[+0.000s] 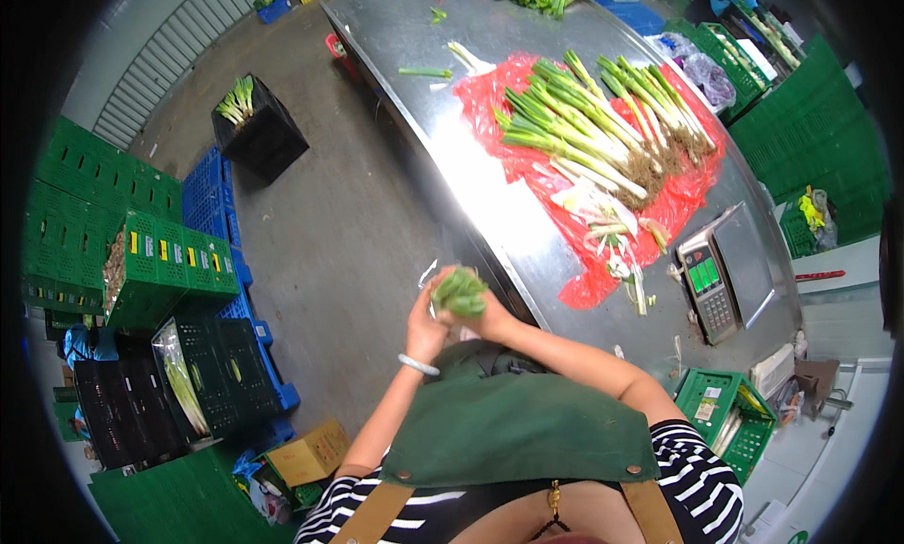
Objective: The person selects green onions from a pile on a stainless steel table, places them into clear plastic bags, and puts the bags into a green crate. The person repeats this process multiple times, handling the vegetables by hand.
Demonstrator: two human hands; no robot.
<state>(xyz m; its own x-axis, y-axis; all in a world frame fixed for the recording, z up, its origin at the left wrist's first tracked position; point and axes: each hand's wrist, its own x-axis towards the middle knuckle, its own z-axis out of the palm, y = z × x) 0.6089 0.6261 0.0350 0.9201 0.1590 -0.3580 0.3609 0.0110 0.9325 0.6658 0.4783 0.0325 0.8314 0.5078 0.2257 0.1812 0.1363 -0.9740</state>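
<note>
A bundle of scallions or leeks [460, 293] is held in front of my apron, its green ends pointing up at the camera. My left hand [425, 326] wraps it from the left, and my right hand [494, 319] closes on it from the right. The lower part of the bundle is hidden beneath the greens and my hands. To the right, leeks with roots [579, 123] lie in a loose pile on a red plastic sheet [519, 155] over the steel table [395, 39]. Peeled leaf scraps [600, 208] are heaped at the pile's near side.
A digital scale [713, 282] stands at the table's right. On the floor at left are a black crate [265, 138] with leeks on top, blue pallets [244, 279] and stacked green crates [162, 261]. A cardboard box [311, 451] is lower left; a green crate [752, 438] is lower right.
</note>
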